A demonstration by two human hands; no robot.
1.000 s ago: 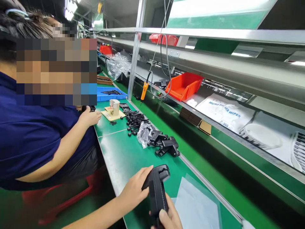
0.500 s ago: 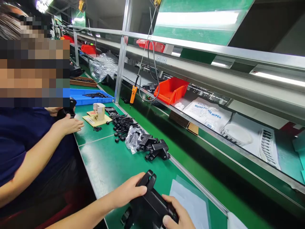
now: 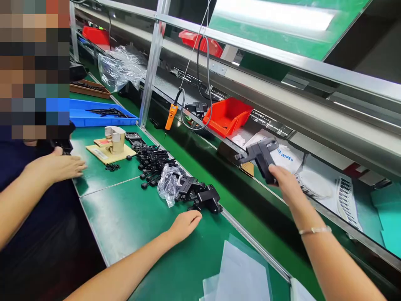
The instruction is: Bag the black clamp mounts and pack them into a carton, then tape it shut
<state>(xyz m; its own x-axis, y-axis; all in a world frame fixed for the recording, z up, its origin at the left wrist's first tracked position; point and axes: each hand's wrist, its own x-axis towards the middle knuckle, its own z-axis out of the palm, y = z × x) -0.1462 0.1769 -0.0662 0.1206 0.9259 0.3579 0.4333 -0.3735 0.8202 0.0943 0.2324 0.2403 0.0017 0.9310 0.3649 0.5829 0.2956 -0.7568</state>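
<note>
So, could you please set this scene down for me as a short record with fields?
Left hand: beside the black parts; contact unclear
Right hand: holding a black piece, raised off the table
Table: green; clear bag against the black parts, plastic sheets nearest the camera
Farther along: beige block on a board, blue tray
Shelf: red bin
Hanging: orange tool
Co-worker's hand: at the left

A black, roughly T-shaped part (image 3: 260, 155) is held tilted in mid-air by the lower end of its stem, which slants down to the right, while a second chunky black part (image 3: 209, 198) lies on the green surface (image 3: 125, 215), close against a similar piece (image 3: 189, 184).
</note>
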